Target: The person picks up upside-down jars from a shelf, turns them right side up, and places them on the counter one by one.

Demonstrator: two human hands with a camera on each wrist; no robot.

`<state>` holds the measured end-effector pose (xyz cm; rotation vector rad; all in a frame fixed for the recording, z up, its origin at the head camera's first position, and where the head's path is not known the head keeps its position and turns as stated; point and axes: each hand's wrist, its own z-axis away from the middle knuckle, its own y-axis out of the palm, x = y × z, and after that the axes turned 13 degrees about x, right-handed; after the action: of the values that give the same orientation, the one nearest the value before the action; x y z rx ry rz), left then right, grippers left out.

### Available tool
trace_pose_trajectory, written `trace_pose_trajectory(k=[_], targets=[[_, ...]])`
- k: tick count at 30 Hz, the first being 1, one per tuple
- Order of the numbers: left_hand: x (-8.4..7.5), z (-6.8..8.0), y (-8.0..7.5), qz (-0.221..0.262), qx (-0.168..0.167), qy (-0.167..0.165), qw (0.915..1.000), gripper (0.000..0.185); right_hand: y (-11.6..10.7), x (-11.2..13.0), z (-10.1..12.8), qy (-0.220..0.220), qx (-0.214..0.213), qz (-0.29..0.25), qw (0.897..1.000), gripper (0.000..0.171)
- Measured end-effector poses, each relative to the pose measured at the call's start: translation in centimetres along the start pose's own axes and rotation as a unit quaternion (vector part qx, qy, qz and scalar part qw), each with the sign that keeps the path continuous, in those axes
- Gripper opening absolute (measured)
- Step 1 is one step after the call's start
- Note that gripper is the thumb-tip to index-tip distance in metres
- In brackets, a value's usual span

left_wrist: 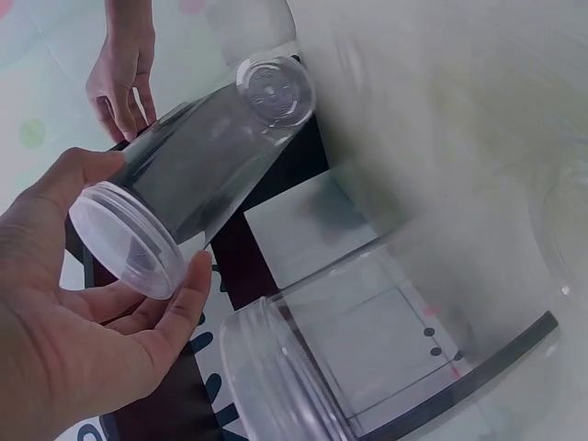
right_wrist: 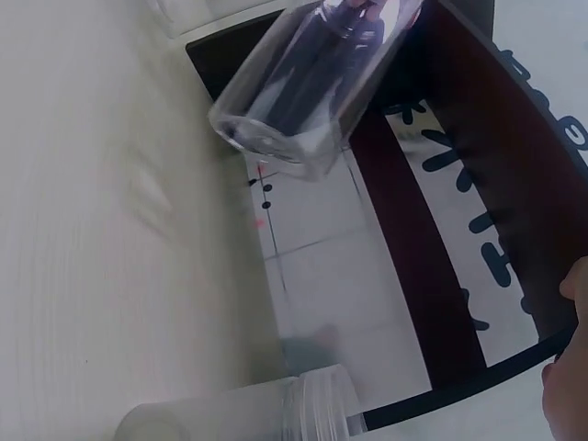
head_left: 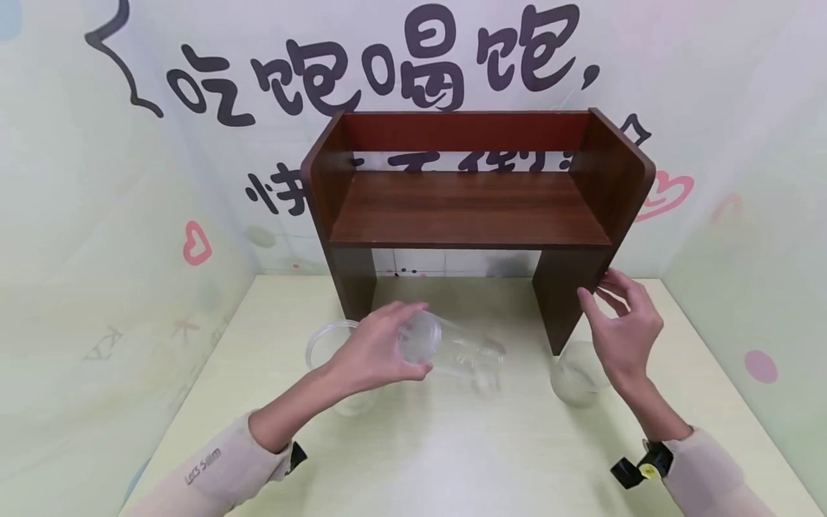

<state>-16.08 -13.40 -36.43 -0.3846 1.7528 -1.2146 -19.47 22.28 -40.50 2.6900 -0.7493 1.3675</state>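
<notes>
My left hand [head_left: 371, 352] grips a clear plastic jar [head_left: 468, 355] around its threaded mouth end. The jar lies tilted in the air, its base pointing right and away from that hand; in the left wrist view the jar [left_wrist: 207, 152] shows nothing inside. At the right side panel of a dark brown wooden shelf [head_left: 472, 208], my right hand [head_left: 625, 334] pinches the panel's front edge, thumb on the inner side and fingers on the outer. The right wrist view shows only fingertips [right_wrist: 571, 285] of it at that edge.
A second clear jar [head_left: 314, 346] stands upright at the left, partly behind my left hand and forearm. Another clear jar [head_left: 571, 377] stands by the shelf's right foot, partly hidden by my right hand. The shelf stands on a pale table [head_left: 420, 445] before a printed wall sheet [head_left: 213, 158].
</notes>
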Motion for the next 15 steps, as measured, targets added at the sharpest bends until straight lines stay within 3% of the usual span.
trace_pose_trajectory(k=[5,15], targets=[[-0.23,-0.23,-0.35,-0.037,0.025,-0.005,0.9990,0.090,0.21,-0.85,-0.36,0.024,0.001,-0.011,1.000,0.040],[-0.39,-0.81,-0.82,-0.093,0.053,0.006,0.9942,0.090,0.35,-0.76,-1.01,0.032,-0.017,-0.023,0.999,0.030]])
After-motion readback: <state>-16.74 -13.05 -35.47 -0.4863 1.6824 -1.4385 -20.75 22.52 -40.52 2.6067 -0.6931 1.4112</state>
